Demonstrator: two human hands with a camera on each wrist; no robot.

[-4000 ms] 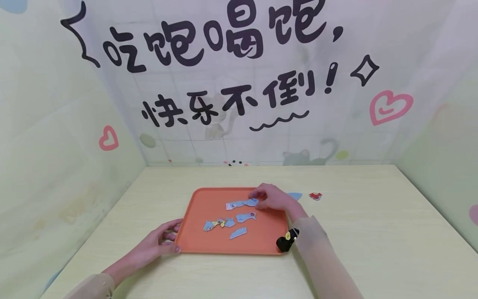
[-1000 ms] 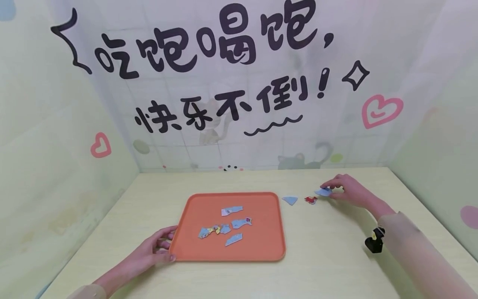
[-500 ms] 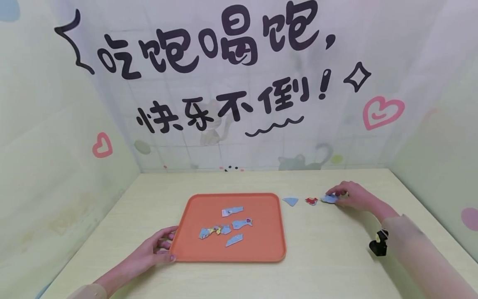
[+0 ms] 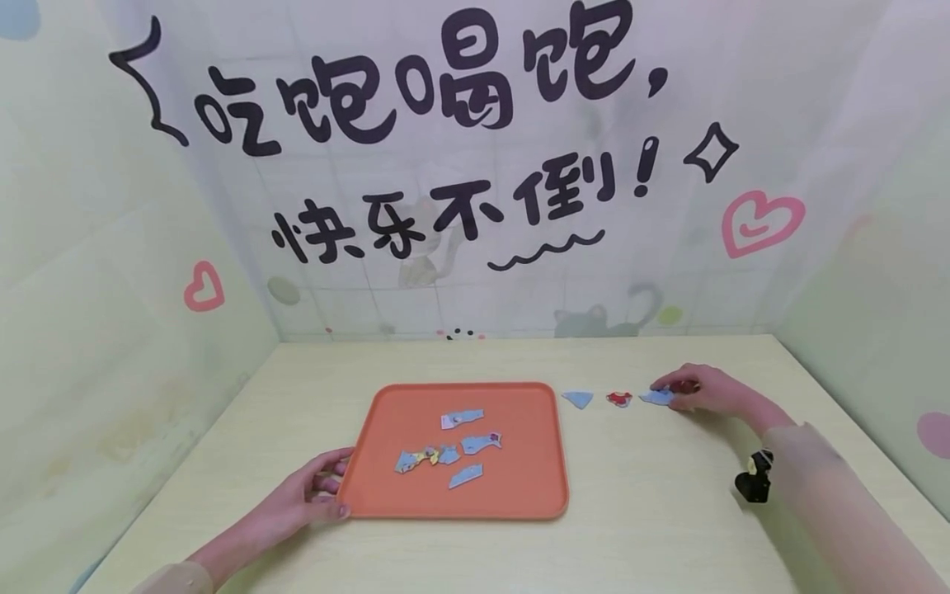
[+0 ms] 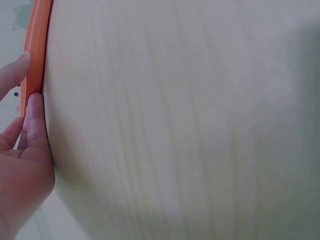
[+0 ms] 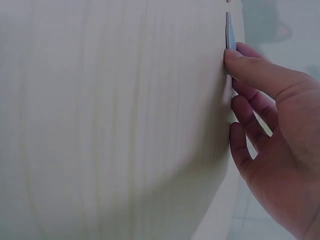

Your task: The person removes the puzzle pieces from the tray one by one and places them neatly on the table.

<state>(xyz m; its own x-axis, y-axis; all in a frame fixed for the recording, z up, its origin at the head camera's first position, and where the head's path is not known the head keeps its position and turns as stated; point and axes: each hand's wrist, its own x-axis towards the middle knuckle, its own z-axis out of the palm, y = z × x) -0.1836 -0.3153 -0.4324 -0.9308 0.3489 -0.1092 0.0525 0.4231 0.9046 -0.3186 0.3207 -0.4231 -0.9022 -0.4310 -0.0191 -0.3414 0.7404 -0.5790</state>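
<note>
My right hand (image 4: 701, 388) is at the back right of the table. Its thumb and forefinger pinch a light-blue puzzle piece (image 4: 655, 398), seen edge-on in the right wrist view as a thin slab (image 6: 230, 35) low on the table. A red puzzle piece (image 4: 619, 399) and another light-blue piece (image 4: 578, 399) lie in a row to its left. On the left, my left hand (image 4: 315, 491) holds the orange tray (image 4: 519, 495) by its near left corner, thumb at the front, fingers along the side. The left wrist view shows thumb and fingertips touching the tray's rim (image 5: 36, 45).
Inside the tray lie several puzzle pieces: a pale blue strip (image 4: 462, 419), a joined blue-and-yellow group (image 4: 427, 458), a fish-tail-shaped piece (image 4: 482, 444) and a slanted piece (image 4: 466, 476). A printed cloth (image 4: 460, 297) hangs behind the wooden table (image 4: 646, 528).
Over four seconds my right hand has carried a light-blue piece from the tray to the table, right of the red piece, lowering it there. My left hand has stayed at the tray.
</note>
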